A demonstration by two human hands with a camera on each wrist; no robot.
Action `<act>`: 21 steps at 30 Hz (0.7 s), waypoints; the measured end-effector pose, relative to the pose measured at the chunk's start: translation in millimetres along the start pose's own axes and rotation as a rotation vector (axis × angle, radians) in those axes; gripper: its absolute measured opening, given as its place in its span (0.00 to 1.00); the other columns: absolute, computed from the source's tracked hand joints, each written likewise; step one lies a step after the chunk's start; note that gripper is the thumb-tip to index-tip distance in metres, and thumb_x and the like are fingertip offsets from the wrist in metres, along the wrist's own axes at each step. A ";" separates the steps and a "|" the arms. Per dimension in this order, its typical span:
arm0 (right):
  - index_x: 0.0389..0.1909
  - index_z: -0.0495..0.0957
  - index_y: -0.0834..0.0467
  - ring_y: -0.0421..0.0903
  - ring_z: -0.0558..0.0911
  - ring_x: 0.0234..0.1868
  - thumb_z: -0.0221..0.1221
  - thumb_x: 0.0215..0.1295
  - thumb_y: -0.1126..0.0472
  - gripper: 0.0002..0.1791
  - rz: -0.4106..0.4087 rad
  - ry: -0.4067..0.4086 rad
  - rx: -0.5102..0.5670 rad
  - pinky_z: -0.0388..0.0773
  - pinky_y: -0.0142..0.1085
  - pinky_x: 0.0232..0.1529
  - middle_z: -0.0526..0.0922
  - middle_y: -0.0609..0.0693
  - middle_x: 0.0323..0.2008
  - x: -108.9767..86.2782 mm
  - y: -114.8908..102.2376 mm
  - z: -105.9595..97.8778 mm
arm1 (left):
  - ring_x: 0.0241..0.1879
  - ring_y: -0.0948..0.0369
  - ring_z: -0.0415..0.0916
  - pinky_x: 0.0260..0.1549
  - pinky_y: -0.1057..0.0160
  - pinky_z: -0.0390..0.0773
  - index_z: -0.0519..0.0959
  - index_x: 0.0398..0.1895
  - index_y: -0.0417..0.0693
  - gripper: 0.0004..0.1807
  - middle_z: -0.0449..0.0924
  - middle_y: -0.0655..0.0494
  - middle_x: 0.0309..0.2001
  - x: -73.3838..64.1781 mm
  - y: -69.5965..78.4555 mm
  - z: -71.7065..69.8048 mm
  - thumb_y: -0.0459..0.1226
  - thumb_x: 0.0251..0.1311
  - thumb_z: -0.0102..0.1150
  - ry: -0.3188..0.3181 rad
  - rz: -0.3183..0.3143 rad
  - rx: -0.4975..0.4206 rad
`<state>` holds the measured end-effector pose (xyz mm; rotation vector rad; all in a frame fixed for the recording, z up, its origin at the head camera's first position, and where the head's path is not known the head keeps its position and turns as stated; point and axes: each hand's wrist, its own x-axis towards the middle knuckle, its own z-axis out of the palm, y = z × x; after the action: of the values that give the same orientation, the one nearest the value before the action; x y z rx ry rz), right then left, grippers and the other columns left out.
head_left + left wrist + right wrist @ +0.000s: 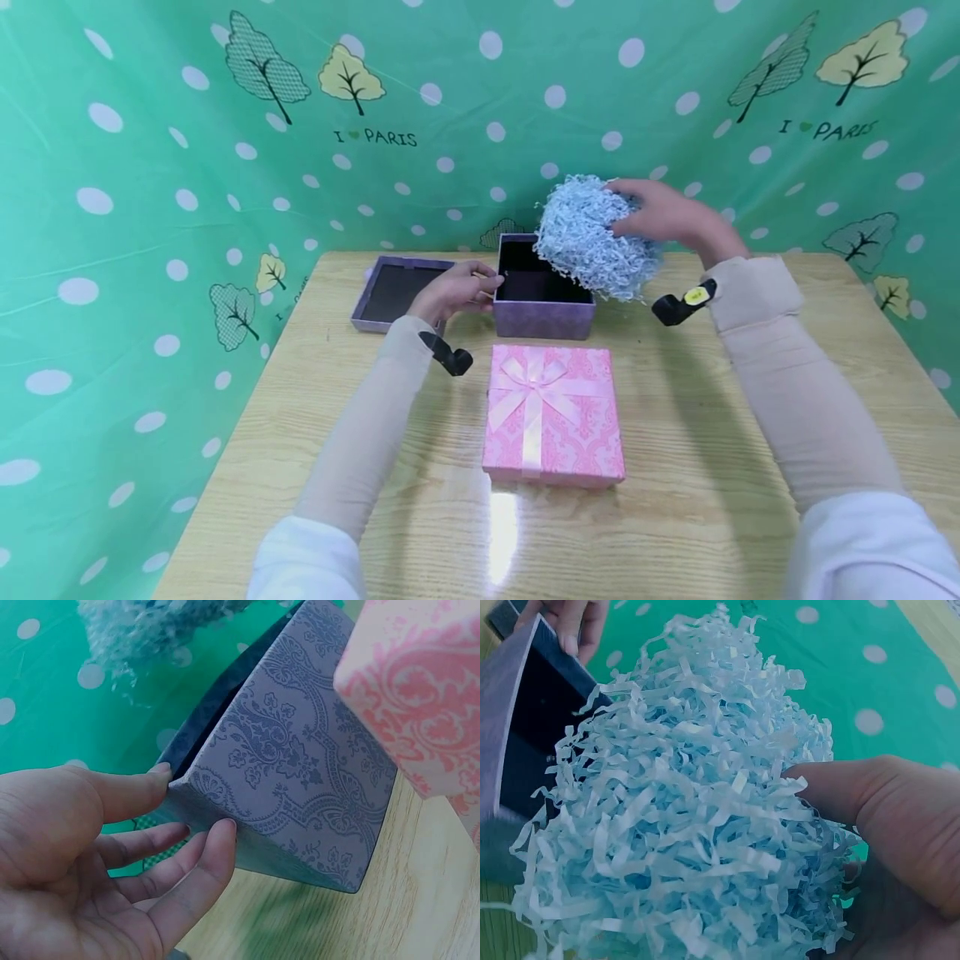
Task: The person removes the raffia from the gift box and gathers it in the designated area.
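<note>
A big tuft of light blue shredded paper is held up by my right hand, over the right side of the purple box. In the right wrist view the shredded paper fills the middle, with the thumb pressed into its side. The lidless box has a dark inside and a patterned outer wall. My left hand pinches the box's left wall, thumb at the rim and fingers against the outside. The fingers of the right hand behind the paper are mostly hidden.
The purple lid lies upturned on the wooden table, left of the box and partly behind the left hand. A pink gift box with a ribbon bow stands in front. A green dotted cloth hangs behind.
</note>
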<state>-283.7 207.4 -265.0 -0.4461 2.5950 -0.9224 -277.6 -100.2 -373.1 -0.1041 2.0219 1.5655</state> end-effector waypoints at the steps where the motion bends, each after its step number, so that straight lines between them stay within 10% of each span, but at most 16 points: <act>1: 0.76 0.42 0.53 0.59 0.49 0.73 0.52 0.69 0.62 0.40 0.002 0.005 0.006 0.63 0.57 0.64 0.41 0.56 0.76 -2.7 3.4 -1.9 | 0.39 0.55 0.76 0.60 0.48 0.72 0.64 0.59 0.42 0.21 0.71 0.43 0.54 0.1 0.3 0.0 0.40 0.67 0.54 0.000 -0.002 -0.002; 21: 0.76 0.39 0.55 0.66 0.39 0.74 0.55 0.69 0.57 0.43 0.087 0.057 0.061 0.46 0.67 0.67 0.37 0.62 0.75 -41.3 69.6 -10.5 | 0.41 0.54 0.76 0.61 0.47 0.71 0.64 0.60 0.42 0.21 0.65 0.37 0.63 1.1 0.1 -1.2 0.38 0.67 0.54 -0.028 -0.008 -0.039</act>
<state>-263.6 281.1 -293.7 -0.2920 2.6064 -0.9950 -279.1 -100.9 -373.3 -0.1048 1.9684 1.5928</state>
